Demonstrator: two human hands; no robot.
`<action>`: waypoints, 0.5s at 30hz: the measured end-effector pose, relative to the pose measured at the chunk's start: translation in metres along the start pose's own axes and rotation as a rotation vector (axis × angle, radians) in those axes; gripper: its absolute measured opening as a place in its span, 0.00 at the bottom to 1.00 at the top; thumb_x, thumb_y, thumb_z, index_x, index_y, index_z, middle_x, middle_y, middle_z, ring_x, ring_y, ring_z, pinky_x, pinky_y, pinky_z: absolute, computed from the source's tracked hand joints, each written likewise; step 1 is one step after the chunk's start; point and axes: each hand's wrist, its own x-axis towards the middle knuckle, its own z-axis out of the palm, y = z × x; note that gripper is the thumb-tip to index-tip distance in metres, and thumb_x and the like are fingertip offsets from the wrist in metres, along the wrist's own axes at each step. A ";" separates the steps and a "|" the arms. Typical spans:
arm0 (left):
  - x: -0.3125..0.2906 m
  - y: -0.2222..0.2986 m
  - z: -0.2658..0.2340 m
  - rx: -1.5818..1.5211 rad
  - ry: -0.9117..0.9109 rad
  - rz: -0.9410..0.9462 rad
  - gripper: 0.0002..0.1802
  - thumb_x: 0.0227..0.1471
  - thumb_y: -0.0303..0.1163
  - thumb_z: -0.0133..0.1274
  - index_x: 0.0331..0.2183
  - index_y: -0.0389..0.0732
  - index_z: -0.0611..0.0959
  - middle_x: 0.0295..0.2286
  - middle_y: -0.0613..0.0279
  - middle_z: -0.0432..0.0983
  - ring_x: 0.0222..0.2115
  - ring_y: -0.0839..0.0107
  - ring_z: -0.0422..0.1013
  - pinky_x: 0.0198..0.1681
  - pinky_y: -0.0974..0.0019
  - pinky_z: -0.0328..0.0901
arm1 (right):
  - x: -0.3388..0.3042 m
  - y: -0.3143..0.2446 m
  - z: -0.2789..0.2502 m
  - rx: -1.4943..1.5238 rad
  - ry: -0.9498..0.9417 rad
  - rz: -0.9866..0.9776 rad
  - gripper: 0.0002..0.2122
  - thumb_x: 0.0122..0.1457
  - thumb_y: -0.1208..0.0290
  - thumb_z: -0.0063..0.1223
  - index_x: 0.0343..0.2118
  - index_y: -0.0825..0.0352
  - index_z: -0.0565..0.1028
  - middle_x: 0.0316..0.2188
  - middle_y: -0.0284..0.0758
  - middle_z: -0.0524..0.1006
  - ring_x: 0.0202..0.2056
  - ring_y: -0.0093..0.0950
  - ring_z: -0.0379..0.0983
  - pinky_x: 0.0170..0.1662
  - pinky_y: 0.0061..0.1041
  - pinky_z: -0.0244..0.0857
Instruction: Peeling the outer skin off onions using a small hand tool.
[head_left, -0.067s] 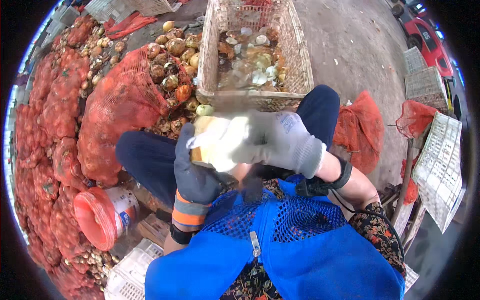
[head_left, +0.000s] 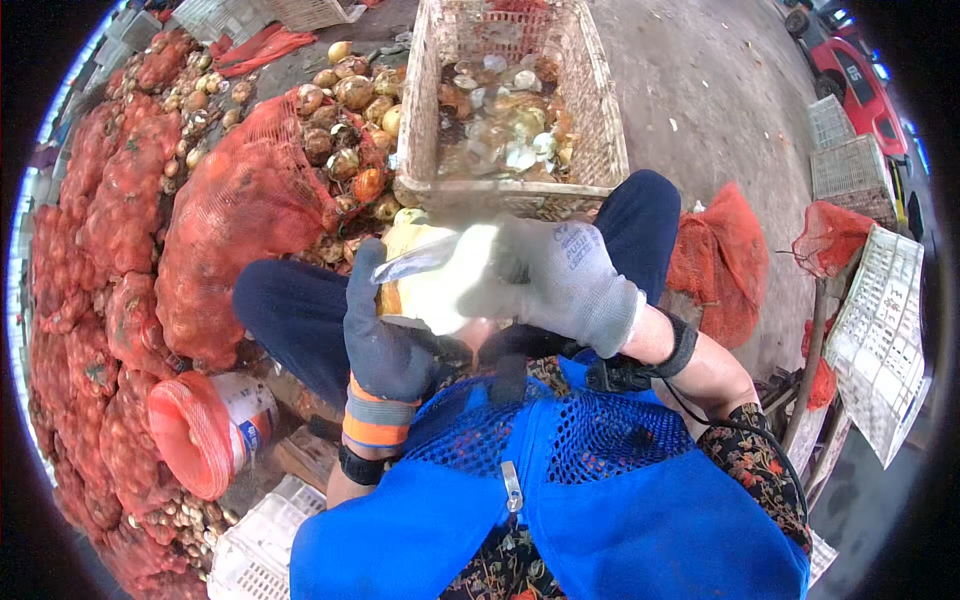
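In front of my body, above my lap, my left hand (head_left: 385, 325) in a dark grey glove is wrapped round a large, pale, partly peeled onion (head_left: 440, 290). Some yellow-brown skin still shows on its left side. My right hand (head_left: 575, 280), in a light grey glove, is closed at the onion's right side, its fingers smeared by motion. A thin grey knife blade (head_left: 415, 258) lies across the top of the onion, pointing left from the right hand. Its handle is hidden in that hand. Bright glare washes out the onion's middle.
Beyond my knees stands a dirty white crate (head_left: 610, 130) with onion peels and water-like mess inside. Left are loose onions (head_left: 355, 92), a red mesh sack of onions (head_left: 235, 240) and a white bucket (head_left: 250, 415). Empty red mesh (head_left: 722, 260) and a white crate (head_left: 880, 330) are right.
The knife blade has tilted, now showing darker grey instead of bright white. My right hand has shifted slightly; the left keeps its hold on the onion.
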 end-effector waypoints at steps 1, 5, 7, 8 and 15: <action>0.000 0.000 0.005 0.097 -0.014 0.050 0.30 0.57 0.50 0.39 0.52 0.36 0.67 0.47 0.51 0.69 0.47 0.58 0.67 0.52 0.55 0.62 | -0.001 -0.001 0.003 -0.001 -0.001 -0.003 0.24 0.44 0.41 0.56 0.27 0.63 0.75 0.25 0.40 0.77 0.27 0.41 0.75 0.32 0.35 0.67; 0.003 -0.005 0.002 0.058 -0.045 0.130 0.29 0.57 0.51 0.39 0.50 0.39 0.70 0.47 0.54 0.70 0.46 0.60 0.68 0.51 0.55 0.63 | -0.003 0.002 0.004 -0.111 0.123 -0.331 0.23 0.45 0.41 0.54 0.23 0.62 0.76 0.20 0.39 0.75 0.22 0.38 0.74 0.25 0.34 0.66; 0.004 -0.006 -0.005 -0.078 -0.059 0.152 0.28 0.56 0.51 0.39 0.50 0.41 0.71 0.47 0.56 0.70 0.47 0.61 0.68 0.52 0.54 0.62 | -0.006 0.005 0.004 -0.328 0.204 -0.597 0.24 0.43 0.39 0.54 0.25 0.61 0.77 0.18 0.36 0.72 0.19 0.35 0.71 0.21 0.32 0.63; 0.005 -0.006 -0.009 -0.149 -0.069 0.164 0.28 0.56 0.51 0.40 0.50 0.42 0.71 0.47 0.57 0.70 0.48 0.61 0.68 0.53 0.54 0.62 | -0.009 0.003 0.000 -0.336 0.167 -0.633 0.24 0.42 0.39 0.54 0.26 0.60 0.77 0.18 0.36 0.72 0.19 0.35 0.71 0.21 0.31 0.63; 0.009 0.000 -0.030 0.229 0.111 0.390 0.29 0.54 0.31 0.48 0.56 0.48 0.58 0.51 0.51 0.65 0.50 0.58 0.65 0.54 0.51 0.60 | 0.060 0.077 -0.066 -0.695 0.304 -0.067 0.20 0.49 0.54 0.56 0.35 0.66 0.70 0.26 0.45 0.75 0.30 0.44 0.73 0.32 0.38 0.66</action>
